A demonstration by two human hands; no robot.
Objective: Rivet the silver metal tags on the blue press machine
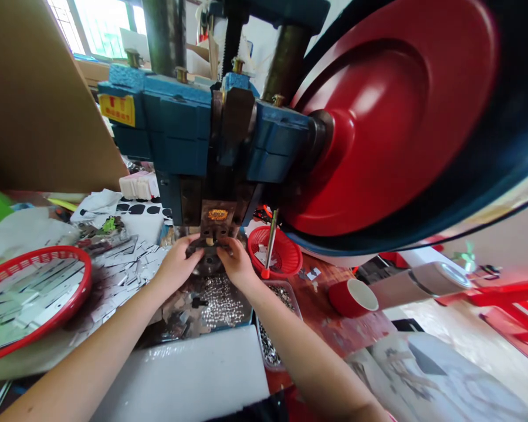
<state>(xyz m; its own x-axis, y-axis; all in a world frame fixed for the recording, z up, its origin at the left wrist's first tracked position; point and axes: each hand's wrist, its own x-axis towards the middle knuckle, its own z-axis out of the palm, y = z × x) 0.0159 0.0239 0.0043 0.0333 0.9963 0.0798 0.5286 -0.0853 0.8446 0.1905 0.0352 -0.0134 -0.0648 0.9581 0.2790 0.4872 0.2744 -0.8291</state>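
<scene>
A blue press (180, 129) stands right in front of me, its dark ram (219, 220) low over the die area (209, 264). At the foot of the ram, my left hand (180, 261) pinches a small dark flat piece (194, 246) between thumb and fingers. My right hand (238, 264) is closed at the other side of the same spot, its fingertips by the dark piece. The ram and fingers partly hide what lies between the hands. Below them, many small shiny metal parts (222, 305) are spread on the press base.
Red baskets stand left (85, 281) and right (293, 249), the left one holding flat pieces. Loose flat pieces (132, 269) cover the left side. A clear box (268, 346) holds small metal parts. Right are a red cup (352, 298) and the press's big red wheel (391, 117).
</scene>
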